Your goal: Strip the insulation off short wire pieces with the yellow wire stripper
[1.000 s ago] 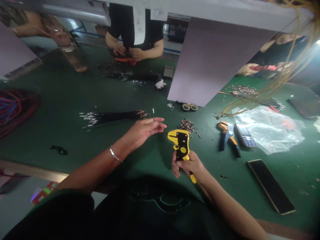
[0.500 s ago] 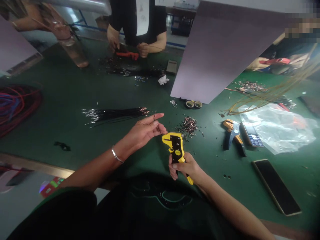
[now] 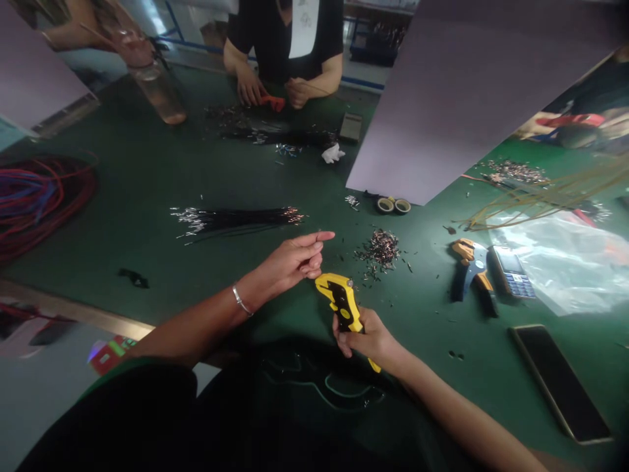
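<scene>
My right hand (image 3: 368,337) is closed around the handles of a yellow and black wire stripper (image 3: 343,301), whose jaw end points up and to the left. My left hand (image 3: 295,260) is in a pinch just above the jaws, index finger stretched out, on a thin black wire that hardly shows between the fingers. Behind the left hand lies a bundle of black wires (image 3: 236,219), silvery tips to the left and bare copper ends to the right. A pile of small dark cut-off bits (image 3: 381,250) lies beyond the stripper.
To the right lie a blue and orange stripper (image 3: 472,269), a keypad phone (image 3: 514,271), a smartphone (image 3: 560,383) and a plastic bag (image 3: 565,262). Tape rolls (image 3: 393,206) sit by a pale upright panel (image 3: 442,98). Red and blue wire coils (image 3: 39,203) lie left. Co-workers' hands (image 3: 299,92) work opposite.
The stripper has tilted and shifted slightly left and towards me. My left fingers have curled in more, and the wire shows less. The view has shifted a little; the co-worker's hand opposite moved over the red tool.
</scene>
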Tool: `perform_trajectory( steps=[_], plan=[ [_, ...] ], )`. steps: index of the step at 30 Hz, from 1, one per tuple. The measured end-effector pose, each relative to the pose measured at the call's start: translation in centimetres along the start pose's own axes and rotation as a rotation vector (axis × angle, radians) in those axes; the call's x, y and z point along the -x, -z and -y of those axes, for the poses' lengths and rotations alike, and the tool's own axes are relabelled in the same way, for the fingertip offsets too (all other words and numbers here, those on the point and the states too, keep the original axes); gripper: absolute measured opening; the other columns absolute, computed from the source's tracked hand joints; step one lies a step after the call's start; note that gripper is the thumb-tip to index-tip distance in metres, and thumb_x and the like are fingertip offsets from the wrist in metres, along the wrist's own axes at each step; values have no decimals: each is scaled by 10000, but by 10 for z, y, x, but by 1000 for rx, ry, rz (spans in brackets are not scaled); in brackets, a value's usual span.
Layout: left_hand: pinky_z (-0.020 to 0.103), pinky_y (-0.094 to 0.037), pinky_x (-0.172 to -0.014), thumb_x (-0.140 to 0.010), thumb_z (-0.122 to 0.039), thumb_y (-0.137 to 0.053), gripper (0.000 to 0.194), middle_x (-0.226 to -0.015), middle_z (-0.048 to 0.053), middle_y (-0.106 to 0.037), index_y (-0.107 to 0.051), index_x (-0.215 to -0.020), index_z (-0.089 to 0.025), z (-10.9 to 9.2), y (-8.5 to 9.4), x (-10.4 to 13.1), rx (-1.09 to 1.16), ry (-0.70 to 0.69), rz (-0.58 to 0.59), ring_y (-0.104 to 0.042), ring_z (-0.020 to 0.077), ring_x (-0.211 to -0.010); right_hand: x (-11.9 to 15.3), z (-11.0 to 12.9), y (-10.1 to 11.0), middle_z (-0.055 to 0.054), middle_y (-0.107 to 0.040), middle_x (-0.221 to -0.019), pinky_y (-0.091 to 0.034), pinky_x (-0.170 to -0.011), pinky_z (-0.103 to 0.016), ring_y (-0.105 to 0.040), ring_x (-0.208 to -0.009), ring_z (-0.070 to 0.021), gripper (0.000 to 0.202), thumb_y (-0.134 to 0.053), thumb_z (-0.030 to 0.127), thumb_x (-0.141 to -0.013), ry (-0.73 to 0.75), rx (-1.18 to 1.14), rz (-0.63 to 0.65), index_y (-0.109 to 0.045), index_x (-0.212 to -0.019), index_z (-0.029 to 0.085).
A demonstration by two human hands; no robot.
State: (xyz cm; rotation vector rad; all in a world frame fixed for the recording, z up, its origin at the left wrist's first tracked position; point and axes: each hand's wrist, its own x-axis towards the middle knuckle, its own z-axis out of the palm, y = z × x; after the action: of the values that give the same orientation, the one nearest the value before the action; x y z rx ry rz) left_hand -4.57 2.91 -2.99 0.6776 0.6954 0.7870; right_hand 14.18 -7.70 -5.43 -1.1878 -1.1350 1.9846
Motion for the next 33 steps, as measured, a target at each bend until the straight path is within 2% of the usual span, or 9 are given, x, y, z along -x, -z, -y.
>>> perform_trajectory(
  steps=[2,9,21,33],
  plan=[
    [208,-245,-462,-865,-163,-589,324,-466,-81,-355,-620,-1183,-112,0,1,0,-49,16,-14,-265,36,-417,1,1,-2,68,-508,-504,-369,-439,-210,-455,-397,-75,163,-524,115,-580,-20,35,-13,-539,-735,163],
    [235,-176,-439,-847,-165,-565,341,-454,-54,-423,-636,-1166,-69,5,-2,0,-188,59,12,-261,41,-406,6,1,2,70,-501,-492,-330,-401,-189,-431,-390,-66,198,-469,130,-528,-83,138,-17,-548,-707,165],
    [251,-191,-452,-820,-168,-592,347,-425,-60,-416,-651,-1144,-57,16,2,-3,-218,51,16,-264,43,-400,7,-13,15,44,-539,-520,-329,-397,-205,-457,-364,-77,202,-530,102,-527,-97,-149,116,-564,-722,142],
    [247,-196,-449,-804,-166,-589,326,-430,-61,-406,-668,-1106,-71,15,3,-4,-227,115,20,-249,38,-399,12,-5,13,35,-556,-507,-338,-400,-219,-458,-372,-88,195,-559,107,-527,-109,-218,104,-594,-716,134]
  ],
)
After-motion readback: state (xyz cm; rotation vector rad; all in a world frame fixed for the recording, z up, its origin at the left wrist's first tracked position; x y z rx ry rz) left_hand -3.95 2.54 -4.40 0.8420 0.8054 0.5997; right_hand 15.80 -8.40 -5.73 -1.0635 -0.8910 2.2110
